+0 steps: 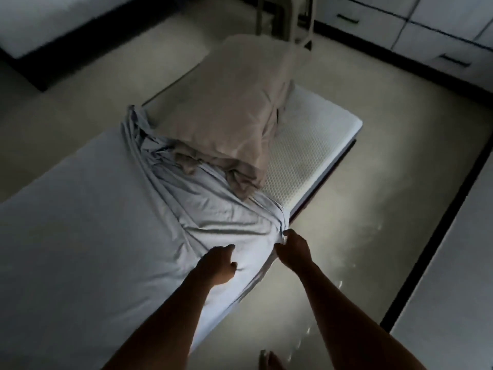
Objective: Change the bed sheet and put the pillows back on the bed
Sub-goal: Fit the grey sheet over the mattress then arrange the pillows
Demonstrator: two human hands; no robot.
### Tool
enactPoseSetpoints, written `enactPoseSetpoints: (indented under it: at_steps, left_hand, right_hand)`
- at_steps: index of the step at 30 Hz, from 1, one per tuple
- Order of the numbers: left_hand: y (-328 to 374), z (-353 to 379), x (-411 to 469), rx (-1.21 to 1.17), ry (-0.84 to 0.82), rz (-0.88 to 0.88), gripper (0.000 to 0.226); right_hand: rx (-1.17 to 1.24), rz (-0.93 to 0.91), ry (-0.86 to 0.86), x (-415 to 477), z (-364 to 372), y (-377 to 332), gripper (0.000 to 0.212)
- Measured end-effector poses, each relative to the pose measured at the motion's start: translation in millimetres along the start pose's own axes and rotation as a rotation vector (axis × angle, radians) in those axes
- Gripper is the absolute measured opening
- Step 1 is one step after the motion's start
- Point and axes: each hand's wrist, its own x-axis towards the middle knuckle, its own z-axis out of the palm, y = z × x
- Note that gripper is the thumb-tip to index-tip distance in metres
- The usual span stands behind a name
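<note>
Bed sheet, grey-blue, lies stretched smooth over the near part of the mattress and bunches into long folds across its middle, where the folds run toward the two hands at the mattress's right side. The left hand rests on top of the sheet near the edge, its fingers curled into the cloth. The right hand is just beside it, off the mattress's side, pinching the sheet's hem between thumb and fingers; the hands are close together but apart. Beyond the bunched folds a heap of beige bedding lies on the far part of the mattress, its near end touching the sheet. To the right of that heap the mattress is bare, white with a dimpled surface. A bare foot stands on the pale floor beside the bed. Against the far wall, white drawers are closed, so their contents are hidden.
</note>
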Motion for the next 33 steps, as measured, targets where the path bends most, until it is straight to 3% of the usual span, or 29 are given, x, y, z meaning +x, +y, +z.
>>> enactPoseSetpoints:
  at_steps: [8, 17, 20, 23, 24, 26, 28, 30, 33]
  left_hand:
    - [44, -79, 31, -0.216, 0.094, -0.046, 0.056]
    - [10, -103, 123, -0.542, 0.082, -0.352, 0.053]
    - [2, -127, 149, -0.751, 0.186, -0.471, 0.042]
    - [1, -156, 162, -1.185, 0.372, -0.596, 0.035]
    - [3, -171, 166, -1.379, 0.427, -0.634, 0.034]
    - [7, -200, 177, -1.725, 0.491, -0.669, 0.041]
    - [16, -221, 197, -1.713, 0.518, -0.669, 0.078]
    - [29, -231, 218, -1.493, 0.555, -0.707, 0.106]
    - [65, -240, 233, -1.338, 0.573, -0.863, 0.099]
  right_hand:
    - [-0.113, -0.142, -0.001, 66, -91, -85, 0.031]
    - [-0.329, -0.261, -0.204, 189, -98, -108, 0.017]
    - [-0.176, -0.213, -0.188, 242, -112, -127, 0.023]
    - [0.405, 0.124, -0.197, 275, -140, -166, 0.02]
    - [0.597, 0.194, -0.203, 291, -148, -181, 0.03]
    - [0.734, 0.184, -0.23, 318, -162, -213, 0.045]
    - [0.743, 0.12, -0.213, 343, -169, -238, 0.048]
    - [0.666, 0.066, -0.171, 370, -173, -257, 0.055]
    - [0.648, 0.023, -0.253, 401, -179, -294, 0.089]
